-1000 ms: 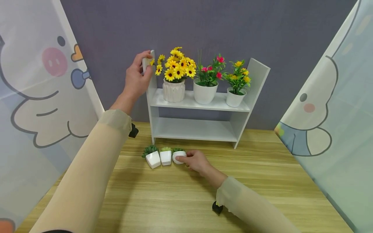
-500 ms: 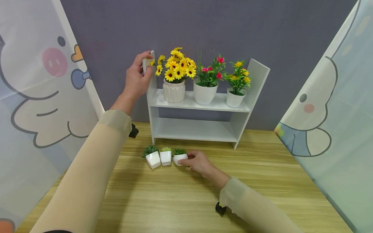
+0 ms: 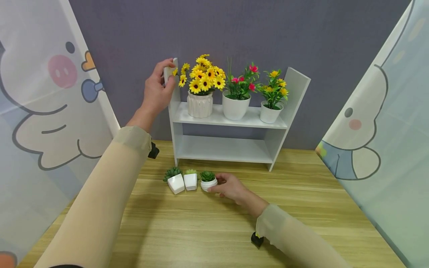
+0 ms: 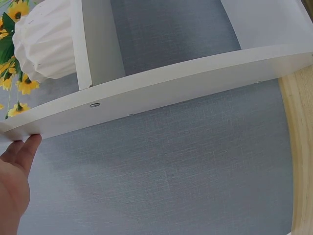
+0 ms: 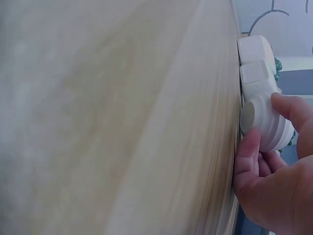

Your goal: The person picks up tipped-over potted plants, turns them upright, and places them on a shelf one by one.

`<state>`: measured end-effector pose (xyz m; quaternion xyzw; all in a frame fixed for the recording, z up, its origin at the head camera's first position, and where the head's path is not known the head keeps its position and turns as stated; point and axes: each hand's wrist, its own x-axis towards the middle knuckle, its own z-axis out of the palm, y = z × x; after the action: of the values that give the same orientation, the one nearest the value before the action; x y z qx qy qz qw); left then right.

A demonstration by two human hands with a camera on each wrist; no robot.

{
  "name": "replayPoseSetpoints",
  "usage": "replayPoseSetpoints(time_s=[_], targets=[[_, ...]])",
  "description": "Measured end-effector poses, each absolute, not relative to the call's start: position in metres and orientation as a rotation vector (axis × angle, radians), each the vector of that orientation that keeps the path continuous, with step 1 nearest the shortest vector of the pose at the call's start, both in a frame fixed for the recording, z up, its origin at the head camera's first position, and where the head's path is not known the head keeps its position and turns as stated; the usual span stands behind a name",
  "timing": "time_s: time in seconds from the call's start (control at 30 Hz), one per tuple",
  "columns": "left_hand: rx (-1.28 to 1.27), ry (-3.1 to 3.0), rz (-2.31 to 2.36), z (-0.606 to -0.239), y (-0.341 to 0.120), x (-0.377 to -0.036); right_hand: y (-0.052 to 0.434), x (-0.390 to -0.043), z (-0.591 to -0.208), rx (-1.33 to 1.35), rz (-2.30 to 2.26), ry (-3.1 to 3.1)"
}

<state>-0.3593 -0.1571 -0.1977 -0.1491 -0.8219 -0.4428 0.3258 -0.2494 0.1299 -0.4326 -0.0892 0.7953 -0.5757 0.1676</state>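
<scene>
My left hand (image 3: pixel 159 89) grips the top of the left side panel (image 4: pixel 161 81) of a white two-tier shelf (image 3: pixel 231 121), fingers over its edge. My right hand (image 3: pixel 231 188) holds a small potted succulent (image 3: pixel 208 181) by its ribbed round white pot, thumb on the near side. The right wrist view shows the base of this pot (image 5: pixel 264 120) tipped toward the camera, with fingers around it. Left of it, two more small succulents in square white pots, the middle one (image 3: pixel 190 180) and the outer one (image 3: pixel 175 183), lie tilted back on the table.
On the upper shelf board stand a pot of yellow daisies (image 3: pixel 200 104), a pot with pink flowers (image 3: pixel 236 106) and a smaller yellow-flowered pot (image 3: pixel 270 111). The wooden table (image 3: pixel 187 230) meets a grey wall (image 3: pixel 234 29) behind. Printed cartoon panels flank both sides.
My right hand has tipped the round-potted succulent up, so its green leaves now face upward, and shifted it slightly right, apart from the middle pot. The left hand stays on the shelf.
</scene>
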Motion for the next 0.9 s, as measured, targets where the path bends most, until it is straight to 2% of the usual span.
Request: replayPoseSetpoints(time_s=[0.9], targets=[[-0.398,-2.153,-1.152,-0.1986,-0.1581,-0.3605,0.1357,-0.2555,-0.4391,-0.362,-1.649,2.239]])
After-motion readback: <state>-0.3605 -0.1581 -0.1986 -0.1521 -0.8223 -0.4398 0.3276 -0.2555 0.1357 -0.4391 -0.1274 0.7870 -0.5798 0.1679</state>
